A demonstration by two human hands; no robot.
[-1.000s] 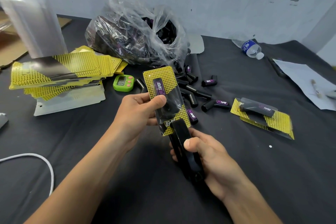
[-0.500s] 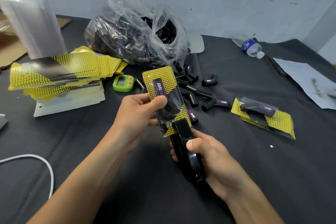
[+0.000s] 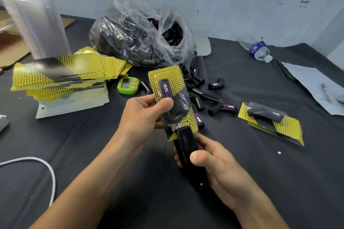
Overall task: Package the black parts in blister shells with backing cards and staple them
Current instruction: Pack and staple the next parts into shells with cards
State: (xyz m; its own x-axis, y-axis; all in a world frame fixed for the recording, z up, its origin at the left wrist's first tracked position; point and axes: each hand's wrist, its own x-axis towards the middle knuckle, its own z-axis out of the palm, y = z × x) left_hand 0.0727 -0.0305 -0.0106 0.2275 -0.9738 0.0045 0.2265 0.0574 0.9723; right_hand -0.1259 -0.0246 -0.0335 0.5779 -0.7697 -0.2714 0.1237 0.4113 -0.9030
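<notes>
My left hand [image 3: 144,115] grips a blister pack [image 3: 168,80], a yellow dotted backing card with a clear shell over a black part, thumb pressed on its front. My right hand [image 3: 214,165] holds a black stapler [image 3: 186,147] whose jaws close over the pack's lower edge. A finished pack [image 3: 271,122] lies flat at the right. Several loose black parts [image 3: 221,108] are scattered behind the pack, below a clear plastic bag [image 3: 141,37] full of more. A stack of backing cards [image 3: 61,74] sits at the left.
A green timer [image 3: 128,85] stands by the card stack. A water bottle [image 3: 258,52] lies at the back right, near white paper [image 3: 314,85]. A white cable [image 3: 42,165] curves at the left. A tall stack of clear shells [image 3: 35,24] rises at the back left.
The pack and stapler have shifted slightly; the stapler sits a little further up over the card's lower edge. Both hands keep their grips.
</notes>
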